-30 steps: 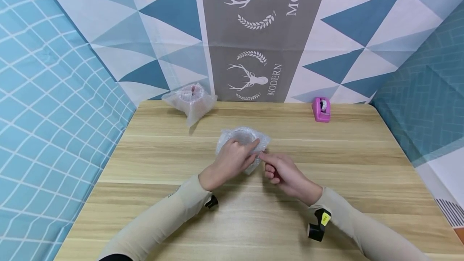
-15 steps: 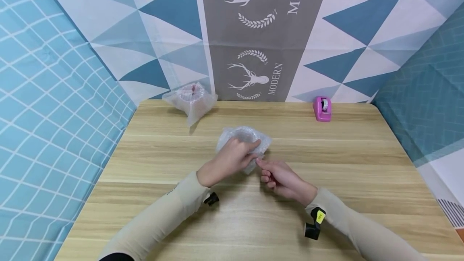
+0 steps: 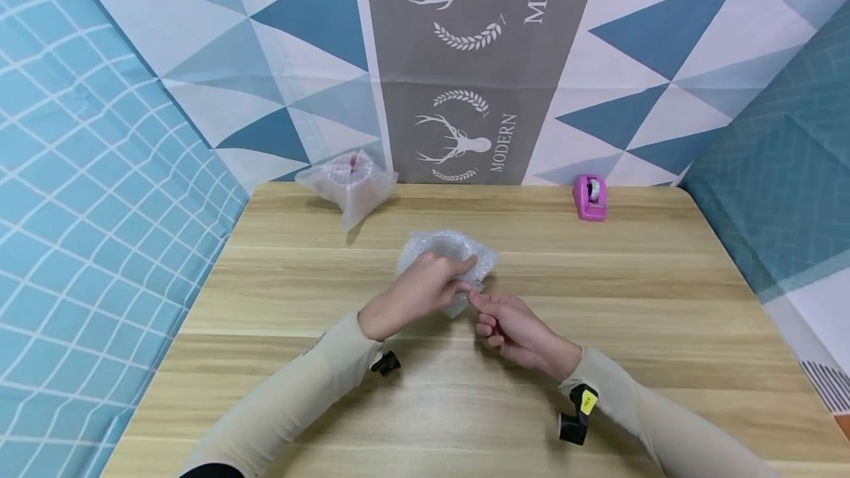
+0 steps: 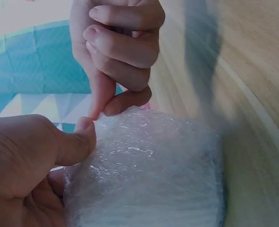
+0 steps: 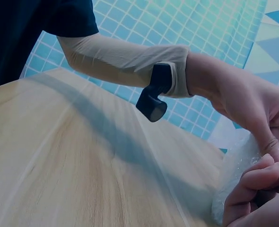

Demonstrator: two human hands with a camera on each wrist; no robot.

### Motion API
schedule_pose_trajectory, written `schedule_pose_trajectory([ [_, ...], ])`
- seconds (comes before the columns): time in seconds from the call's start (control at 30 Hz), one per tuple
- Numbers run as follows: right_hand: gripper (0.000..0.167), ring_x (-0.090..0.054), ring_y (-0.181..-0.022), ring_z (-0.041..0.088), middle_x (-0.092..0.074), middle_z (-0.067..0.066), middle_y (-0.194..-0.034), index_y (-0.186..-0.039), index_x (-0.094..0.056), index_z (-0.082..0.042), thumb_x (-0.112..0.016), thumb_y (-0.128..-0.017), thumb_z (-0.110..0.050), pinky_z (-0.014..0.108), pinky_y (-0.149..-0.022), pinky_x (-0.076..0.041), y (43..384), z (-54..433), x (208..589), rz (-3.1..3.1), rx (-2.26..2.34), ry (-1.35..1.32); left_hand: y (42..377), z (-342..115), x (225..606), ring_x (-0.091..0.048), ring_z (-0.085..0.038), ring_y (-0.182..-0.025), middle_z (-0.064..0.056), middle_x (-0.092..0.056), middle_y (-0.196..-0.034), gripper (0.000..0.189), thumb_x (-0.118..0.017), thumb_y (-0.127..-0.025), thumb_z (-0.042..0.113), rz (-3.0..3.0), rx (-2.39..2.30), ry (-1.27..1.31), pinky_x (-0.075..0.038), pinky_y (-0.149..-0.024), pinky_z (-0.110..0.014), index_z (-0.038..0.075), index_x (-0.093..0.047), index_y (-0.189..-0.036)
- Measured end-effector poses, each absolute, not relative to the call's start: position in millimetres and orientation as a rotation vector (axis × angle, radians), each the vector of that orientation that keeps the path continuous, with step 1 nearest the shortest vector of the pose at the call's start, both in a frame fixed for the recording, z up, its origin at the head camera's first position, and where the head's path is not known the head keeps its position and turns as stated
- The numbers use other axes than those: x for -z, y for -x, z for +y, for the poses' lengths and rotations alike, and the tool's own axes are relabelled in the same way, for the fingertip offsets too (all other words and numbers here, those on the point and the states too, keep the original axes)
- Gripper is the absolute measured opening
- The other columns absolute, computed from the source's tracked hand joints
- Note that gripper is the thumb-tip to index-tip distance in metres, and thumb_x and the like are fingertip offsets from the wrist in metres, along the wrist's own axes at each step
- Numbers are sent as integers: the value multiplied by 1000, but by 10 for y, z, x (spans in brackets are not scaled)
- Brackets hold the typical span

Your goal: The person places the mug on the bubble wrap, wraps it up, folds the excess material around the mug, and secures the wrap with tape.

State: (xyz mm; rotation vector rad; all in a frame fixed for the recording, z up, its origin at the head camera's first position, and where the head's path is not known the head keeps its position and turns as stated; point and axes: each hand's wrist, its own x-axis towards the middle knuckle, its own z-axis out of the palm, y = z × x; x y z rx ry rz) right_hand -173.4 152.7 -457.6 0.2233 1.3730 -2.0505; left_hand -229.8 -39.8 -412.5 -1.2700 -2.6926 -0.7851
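Note:
A bundle in clear bubble wrap (image 3: 446, 243) rests on the wooden table in front of me; what is inside is hidden. My left hand (image 3: 421, 290) holds it, index finger stretched over its top. In the left wrist view the left thumb (image 4: 80, 142) presses on the wrap's edge, other fingers behind. My right hand (image 3: 521, 330) pinches that edge between thumb and index finger, close to the left thumb, its other fingers curled in. In the right wrist view the right fingers (image 5: 260, 184) overlap the bubble wrap (image 5: 231, 163).
Another bubble-wrapped bundle (image 3: 352, 186), with something reddish inside, stands at the table's back left. A pink tape dispenser (image 3: 589, 198) sits at the back right edge. Patterned cloth hangs (image 3: 451, 57) behind the wooden table (image 3: 425, 404), and blue checked cloth (image 3: 99, 168) on the left.
My right hand has shifted slightly left and nearer to me, its fingertips still at the wrap's edge. The left thumb has moved toward them. The bundle stays in place.

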Motion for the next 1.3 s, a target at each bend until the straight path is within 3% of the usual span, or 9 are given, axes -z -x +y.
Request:
schedule_pose_trajectory([
  [0.1, 16, -46, -55, -1, -44, -12, -61, -108, -56, -12, -52, -109, -27, 10, -43, -32, 1729, 1506, 4568, 1372, 2056, -233, 2280, -389, 4145, -45, -4, -51, -13, -78, -87, 43, -77, -91, 14, -2673, 826, 1228, -46, -53, -13, -4, -66, -129],
  [0.23, 19, -45, -55, 0, -44, -11, -61, -107, -54, -11, -53, -109, -29, 10, -43, -32, 1735, 1486, 4578, 1386, 2047, -243, 2254, -365, 4177, -45, -3, -51, -10, -77, -84, 37, -75, -94, 17, -2648, 801, 1168, -44, -52, -14, -1, -70, -126],
  [0.47, 21, -46, -59, 2, -45, -10, -64, -111, -56, -9, -56, -107, -30, 12, -46, -34, 1808, 1444, 4638, 1456, 2016, -267, 2228, -334, 4233, -38, -3, -45, 1, -60, -56, 32, -72, -97, 18, -2583, 673, 1114, -36, -46, -19, 1, -73, -124],
  [0.8, 20, -54, -58, 7, -54, -3, -67, -110, -56, -4, -58, -106, -24, 16, -45, -42, 1978, 1483, 4815, 1676, 1876, -215, 2266, -329, 4257, -37, -3, -44, 0, -63, -56, 39, -77, -93, 24, -2565, 665, 1133, -42, -48, -22, 0, -72, -124],
  [0.93, 22, -59, -59, 10, -64, 3, -73, -119, -57, -2, -60, -105, -18, 20, -45, -49, 2063, 1505, 4878, 1766, 1844, -149, 2280, -316, 4278, -33, -3, -43, 0, -59, -51, 48, -82, -88, 29, -2586, 634, 1112, -44, -51, -25, 1, -71, -125],
  [1.13, 28, -59, -58, 13, -69, 8, -80, -124, -59, 1, -64, -101, -14, 24, -48, -53, 2130, 1496, 4851, 1955, 1786, -60, 2277, -306, 4297, -33, -3, -44, 0, -60, -52, 33, -78, -92, 19, -2555, 652, 1080, -39, -49, -23, 4, -75, -121],
  [1.3, 26, -56, -53, 11, -70, 7, -77, -119, -66, 1, -67, -101, -17, 23, -47, -52, 2149, 1489, 4817, 2052, 1739, -45, 2260, -301, 4304, -33, -4, -45, 2, -58, -50, 30, -77, -92, 19, -2552, 601, 1045, -50, -61, -32, 8, -76, -120],
])
